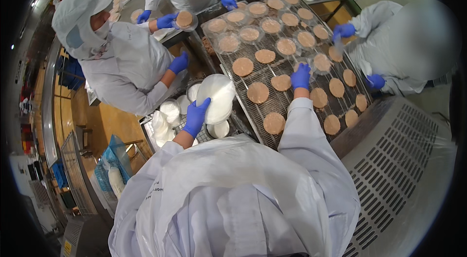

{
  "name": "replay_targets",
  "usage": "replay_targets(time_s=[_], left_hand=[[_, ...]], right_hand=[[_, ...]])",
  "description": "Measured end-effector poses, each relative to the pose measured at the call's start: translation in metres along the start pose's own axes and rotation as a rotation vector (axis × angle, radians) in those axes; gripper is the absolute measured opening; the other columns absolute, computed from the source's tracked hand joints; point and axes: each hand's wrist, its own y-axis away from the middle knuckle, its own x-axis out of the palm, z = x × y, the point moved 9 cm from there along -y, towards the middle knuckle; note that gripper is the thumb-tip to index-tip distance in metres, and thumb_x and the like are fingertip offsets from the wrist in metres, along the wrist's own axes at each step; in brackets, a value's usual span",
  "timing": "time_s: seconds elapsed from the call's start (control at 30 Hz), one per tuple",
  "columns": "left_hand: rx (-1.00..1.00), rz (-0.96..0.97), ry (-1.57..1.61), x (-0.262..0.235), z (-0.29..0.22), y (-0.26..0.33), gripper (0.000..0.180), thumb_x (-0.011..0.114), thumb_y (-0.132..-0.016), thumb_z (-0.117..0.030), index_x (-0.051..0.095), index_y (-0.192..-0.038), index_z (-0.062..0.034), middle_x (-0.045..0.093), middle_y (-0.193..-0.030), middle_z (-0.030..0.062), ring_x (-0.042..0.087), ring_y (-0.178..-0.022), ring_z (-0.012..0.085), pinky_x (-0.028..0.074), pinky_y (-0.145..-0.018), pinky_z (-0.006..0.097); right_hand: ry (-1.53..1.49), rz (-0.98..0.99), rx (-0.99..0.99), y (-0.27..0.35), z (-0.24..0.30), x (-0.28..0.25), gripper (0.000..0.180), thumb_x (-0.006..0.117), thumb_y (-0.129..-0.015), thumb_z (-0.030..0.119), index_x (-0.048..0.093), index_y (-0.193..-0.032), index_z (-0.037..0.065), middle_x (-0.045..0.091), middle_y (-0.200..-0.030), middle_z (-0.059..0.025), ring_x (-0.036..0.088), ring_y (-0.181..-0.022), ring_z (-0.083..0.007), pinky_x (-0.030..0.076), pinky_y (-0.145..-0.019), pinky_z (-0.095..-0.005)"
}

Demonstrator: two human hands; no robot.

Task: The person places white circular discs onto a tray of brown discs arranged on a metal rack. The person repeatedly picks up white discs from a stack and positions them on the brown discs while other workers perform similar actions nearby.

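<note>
My left hand (196, 118), in a blue glove, grips a stack of thin white round sheets (217, 95) beside the conveyor's left edge. My right hand (300, 78), also blue-gloved, reaches over the wire-mesh conveyor (248, 104), its fingers closed and pointing down at a patty that it mostly covers. Whatever lies between those fingertips is hidden. Near it are a bare round brown patty (280, 83) on the left and a patty on a clear round sheet (321, 63) on the right. Farther patties mostly sit on such sheets; nearer ones lie bare on the mesh.
White round stacks (165, 120) and metal tins lie on a rack at my left. A co-worker (126, 57) on the left holds a patty on a sheet (185, 19). Another person (389, 48) works at the conveyor's right, and others opposite. A slotted metal cover (394, 164) stands at my right.
</note>
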Motion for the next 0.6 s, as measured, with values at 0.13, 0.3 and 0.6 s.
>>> replay_targets(time_s=[0.13, 0.3, 0.6], left_hand=[[0.041, -0.031, -0.038, 0.01, -0.009, -0.001, 0.046, 0.065, -0.078, -0.026, 0.055, -0.107, 0.0072, 0.062, -0.091, 0.0126, 0.06, -0.078, 0.0172, 0.048, -0.068, 0.027], [0.147, -0.029, 0.03, 0.02, -0.029, -0.018, 0.038, 0.066, -0.078, -0.021, 0.057, -0.102, 0.0071, 0.062, -0.088, 0.0115, 0.06, -0.072, 0.0151, 0.048, -0.064, 0.026], [0.02, -0.034, -0.036, -0.015, 0.012, 0.016, 0.04, 0.066, -0.077, -0.022, 0.057, -0.103, 0.0074, 0.062, -0.088, 0.0115, 0.06, -0.073, 0.0151, 0.048, -0.066, 0.026]], right_hand=[[-1.219, 0.767, 0.037, -0.003, 0.125, -0.055, 0.038, 0.062, -0.078, 0.021, 0.057, -0.109, 0.0, 0.061, -0.1, -0.0184, 0.06, -0.086, -0.0258, 0.047, -0.075, -0.0326], [-1.063, 0.903, -0.203, 0.023, 0.228, -0.111, 0.031, 0.063, -0.074, 0.028, 0.059, -0.087, -0.001, 0.061, -0.085, -0.0198, 0.06, -0.08, -0.0309, 0.047, -0.071, -0.0361], [-0.634, 0.623, -0.034, -0.027, 0.089, -0.048, 0.023, 0.057, -0.075, 0.025, 0.065, -0.084, 0.006, 0.063, -0.081, -0.017, 0.06, -0.076, -0.0319, 0.047, -0.068, -0.0388]])
